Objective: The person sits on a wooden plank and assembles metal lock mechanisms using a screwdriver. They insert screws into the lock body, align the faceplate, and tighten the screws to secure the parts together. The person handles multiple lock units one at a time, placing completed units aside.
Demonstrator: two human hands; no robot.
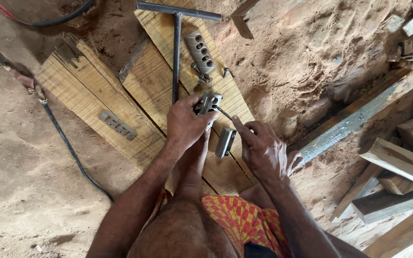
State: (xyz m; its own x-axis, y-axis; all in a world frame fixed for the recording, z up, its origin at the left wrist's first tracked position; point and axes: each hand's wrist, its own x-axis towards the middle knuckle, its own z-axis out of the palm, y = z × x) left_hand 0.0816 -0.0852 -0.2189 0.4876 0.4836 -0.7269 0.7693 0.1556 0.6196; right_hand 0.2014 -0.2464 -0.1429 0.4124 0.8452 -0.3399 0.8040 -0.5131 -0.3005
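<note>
Under the left hand [185, 125] — metal block [210, 101], half hidden.

You have no packages, labels, signs or screens here, neither on the wooden planks [96, 91] nor around them.

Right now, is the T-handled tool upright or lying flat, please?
Lying flat: the T-handled tool rests lengthwise on the planks, crossbar away from the person.

A woodworking shop: sawdust floor [20, 181], wooden planks [87, 95], offcuts [402, 162], steel T-wrench [176, 52].
</note>
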